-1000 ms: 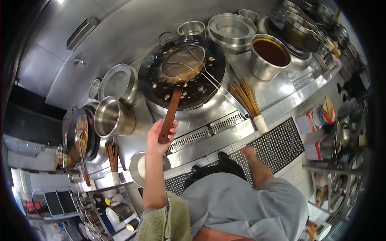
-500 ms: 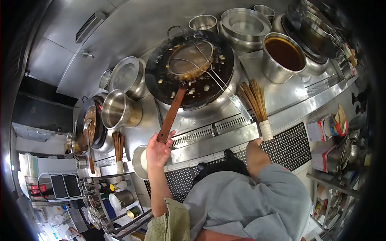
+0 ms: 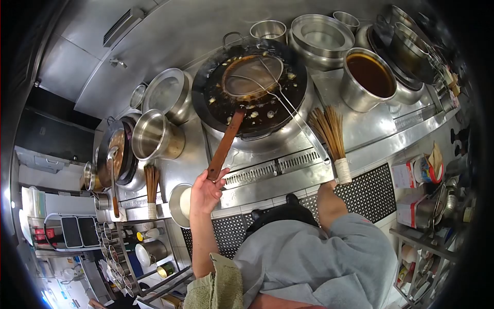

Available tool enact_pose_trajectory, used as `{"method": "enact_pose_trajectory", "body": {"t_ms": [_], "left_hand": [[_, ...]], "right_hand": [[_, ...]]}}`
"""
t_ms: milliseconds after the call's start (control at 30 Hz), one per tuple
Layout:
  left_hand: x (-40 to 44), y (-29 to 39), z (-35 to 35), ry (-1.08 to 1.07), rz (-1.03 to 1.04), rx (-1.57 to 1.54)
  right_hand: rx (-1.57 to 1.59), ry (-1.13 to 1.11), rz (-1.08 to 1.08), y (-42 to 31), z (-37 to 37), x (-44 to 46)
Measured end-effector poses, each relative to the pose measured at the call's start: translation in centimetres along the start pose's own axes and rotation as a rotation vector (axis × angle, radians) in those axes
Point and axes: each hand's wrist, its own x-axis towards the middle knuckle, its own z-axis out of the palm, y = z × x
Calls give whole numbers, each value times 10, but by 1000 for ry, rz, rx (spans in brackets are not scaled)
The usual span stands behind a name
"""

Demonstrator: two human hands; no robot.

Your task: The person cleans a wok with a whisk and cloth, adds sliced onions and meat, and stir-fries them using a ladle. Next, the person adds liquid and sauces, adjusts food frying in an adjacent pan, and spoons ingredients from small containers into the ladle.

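My left hand (image 3: 207, 191) is palm up, its fingers curled loosely around the lower end of a brown wooden handle (image 3: 226, 144). This handle slopes up into a large black wok (image 3: 206, 103) holding dark liquid with pale bits. A round wire-mesh strainer (image 3: 252, 76) lies in the wok, its long metal handle (image 3: 303, 126) reaching over the counter's front. My right hand (image 3: 329, 184) is at the counter edge beside the white-wrapped base of a bamboo brush (image 3: 334, 135); its fingers are too hidden to make out.
Right of the wok stands a steel pot of brown liquid (image 3: 368, 76). To the left are an empty steel pot (image 3: 149, 135), a second bamboo brush (image 3: 152, 185) and a smaller wok with a ladle (image 3: 113, 177). A steel bowl (image 3: 177, 206) sits near my left hand.
My right arm has moved up toward the counter edge by the bamboo brush. My left hand still has the wooden handle, with looser fingers. The view has shifted, moving the wok rightward in it.
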Motion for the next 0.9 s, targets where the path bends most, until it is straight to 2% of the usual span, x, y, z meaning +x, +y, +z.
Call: {"method": "enact_pose_trajectory", "body": {"t_ms": [900], "left_hand": [[-1, -1, 3, 17, 9, 56]], "right_hand": [[15, -38, -34, 3, -7, -7]]}}
